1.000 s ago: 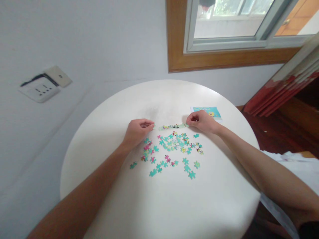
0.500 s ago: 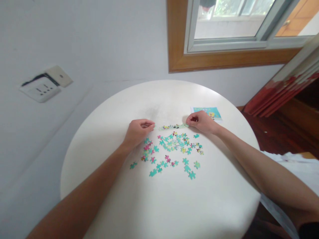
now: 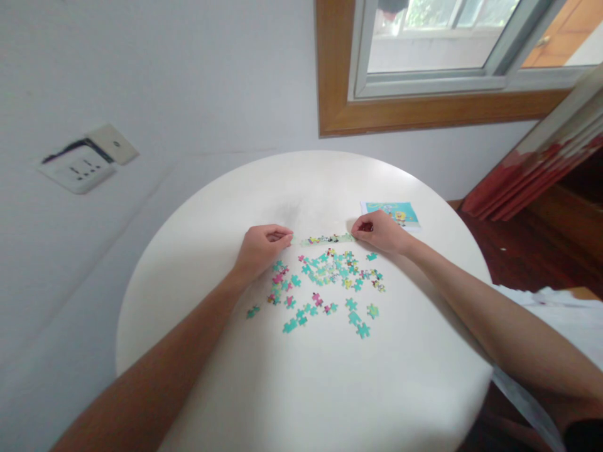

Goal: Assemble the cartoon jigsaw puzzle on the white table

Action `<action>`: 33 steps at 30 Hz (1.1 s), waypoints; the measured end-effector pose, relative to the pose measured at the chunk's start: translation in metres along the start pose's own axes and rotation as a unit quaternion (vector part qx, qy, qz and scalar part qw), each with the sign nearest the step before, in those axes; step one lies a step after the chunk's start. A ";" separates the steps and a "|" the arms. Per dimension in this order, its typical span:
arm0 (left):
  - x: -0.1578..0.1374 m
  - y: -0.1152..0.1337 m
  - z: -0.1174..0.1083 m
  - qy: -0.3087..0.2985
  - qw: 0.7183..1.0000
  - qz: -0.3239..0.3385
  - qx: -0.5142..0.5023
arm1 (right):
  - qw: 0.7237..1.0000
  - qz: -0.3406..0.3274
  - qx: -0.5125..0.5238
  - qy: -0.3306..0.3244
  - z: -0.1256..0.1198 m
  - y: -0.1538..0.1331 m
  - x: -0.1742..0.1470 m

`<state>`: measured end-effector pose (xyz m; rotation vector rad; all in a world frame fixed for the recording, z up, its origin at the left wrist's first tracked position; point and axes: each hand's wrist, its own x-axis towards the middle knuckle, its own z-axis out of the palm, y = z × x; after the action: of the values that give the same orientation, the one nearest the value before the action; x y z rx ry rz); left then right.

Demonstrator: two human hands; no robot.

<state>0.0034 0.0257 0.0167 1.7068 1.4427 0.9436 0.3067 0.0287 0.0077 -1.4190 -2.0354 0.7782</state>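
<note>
A narrow strip of joined jigsaw pieces [image 3: 326, 240] lies across the table between my hands. My left hand [image 3: 266, 246] is closed in a pinch at its left end, where a pale green bit shows by the fingertips. At the right end, my right hand [image 3: 382, 232] pinches the strip between thumb and fingers. The fingertips hide both ends in part. Nearer to me, loose jigsaw pieces [image 3: 330, 269] in turquoise, pink and yellow are scattered, with a few stragglers [image 3: 362, 330] closer still.
A turquoise picture card [image 3: 409, 213] with a yellow cartoon figure lies behind my right hand. The round white table [image 3: 282, 389] stands against the wall, below a wood-framed window [image 3: 424, 116]. White sheets [image 3: 560, 317] are beside the table on the right.
Hardly anything differs. Both hands stay at the ends of the strip, and my right hand has shifted very slightly. The loose pieces lie as before.
</note>
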 end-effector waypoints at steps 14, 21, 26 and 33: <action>0.000 0.001 0.000 0.000 1.000 -0.005 -0.008 | 0.999 -0.021 -0.042 0.018 0.001 -0.004 -0.003; 0.000 0.000 0.000 0.002 1.000 0.000 -0.001 | 0.998 -0.008 -0.051 0.019 0.001 -0.003 -0.003; 0.000 -0.001 0.000 0.001 1.000 -0.002 -0.004 | 0.998 -0.009 -0.058 0.007 -0.001 -0.003 -0.004; 0.001 0.000 0.000 0.000 1.000 -0.001 -0.001 | 0.998 -0.002 -0.064 0.009 -0.001 -0.004 -0.004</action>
<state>0.0037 0.0264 0.0165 1.7036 1.4441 0.9436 0.3060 0.0243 0.0110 -1.4851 -2.1063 0.6419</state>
